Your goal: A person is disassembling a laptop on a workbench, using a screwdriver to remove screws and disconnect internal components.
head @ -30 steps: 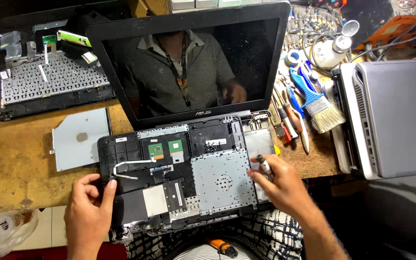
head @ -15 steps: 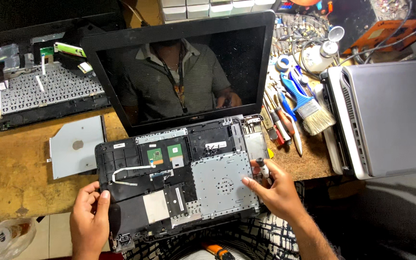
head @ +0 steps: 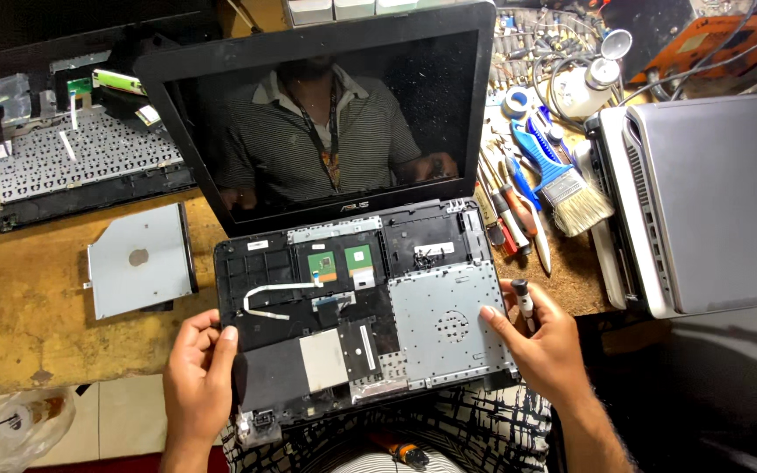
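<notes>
Hands (head: 199, 372) at opened laptop's (head: 352, 307) side edges

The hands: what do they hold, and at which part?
Both hold the opened laptop base: left hand at its left edge, right hand at its right edge.

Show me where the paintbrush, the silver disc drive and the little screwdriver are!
paintbrush (head: 582, 207), head view, on its pale bristles.
silver disc drive (head: 140, 259), head view, on its flat metal top.
little screwdriver (head: 525, 299), head view, on its black handle above the right hand (head: 543, 343).
</notes>
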